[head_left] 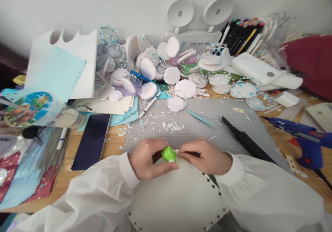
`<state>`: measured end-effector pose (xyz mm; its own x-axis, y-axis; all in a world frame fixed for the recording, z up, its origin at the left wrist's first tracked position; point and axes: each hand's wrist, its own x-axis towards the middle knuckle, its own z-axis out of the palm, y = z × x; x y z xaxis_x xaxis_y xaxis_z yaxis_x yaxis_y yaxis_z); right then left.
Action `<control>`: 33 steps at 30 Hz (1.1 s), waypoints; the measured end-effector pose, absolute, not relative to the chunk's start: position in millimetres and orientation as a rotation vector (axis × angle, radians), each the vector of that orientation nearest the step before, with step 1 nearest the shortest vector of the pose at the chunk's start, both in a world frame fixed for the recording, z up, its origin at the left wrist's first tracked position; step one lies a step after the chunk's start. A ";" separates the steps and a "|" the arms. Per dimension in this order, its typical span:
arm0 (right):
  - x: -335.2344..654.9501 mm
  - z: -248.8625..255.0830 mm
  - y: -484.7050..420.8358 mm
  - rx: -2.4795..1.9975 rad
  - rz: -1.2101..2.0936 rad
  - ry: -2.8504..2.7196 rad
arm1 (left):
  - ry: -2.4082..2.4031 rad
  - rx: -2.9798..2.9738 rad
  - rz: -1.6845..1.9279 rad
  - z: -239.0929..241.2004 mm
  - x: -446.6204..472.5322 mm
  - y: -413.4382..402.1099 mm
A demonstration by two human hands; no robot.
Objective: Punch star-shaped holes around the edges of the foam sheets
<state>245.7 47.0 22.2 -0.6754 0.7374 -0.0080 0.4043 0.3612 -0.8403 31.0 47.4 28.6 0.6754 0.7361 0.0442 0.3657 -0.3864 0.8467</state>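
My left hand (149, 160) is wrapped round a small green craft punch (168, 153), its thumb reaching under the front. Beside it, my right hand (207, 155) pinches the far edge of a white paper sheet (176, 197), just right of the punch. Small flower-shaped holes run along parts of the sheet's border. The paper lies close to me, below both hands; whether its edge sits inside the punch's slot is hard to make out. Tiny white and blue paper confetti (173, 125) is scattered beyond my hands on the grey cutting mat (220, 108).
Light blue tweezers (199, 118) and a black long-handled tool (242, 138) lie on the mat. A blue glue gun (306, 138) is at right, a phone (90, 142) at left. White paper discs (172, 75) pile along the back, near a tilted plastic cup (38, 107).
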 end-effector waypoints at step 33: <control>239.5 19.4 40.3 -0.951 1.289 -2.193 | 0.704 2.136 0.599 24.4 32.0 47.1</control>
<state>239.5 40.3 19.4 -0.6762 0.7365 0.0163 0.3439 0.3352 -0.8771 32.0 47.1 24.4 0.7338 0.6555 0.1787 0.2809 -0.5322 0.7986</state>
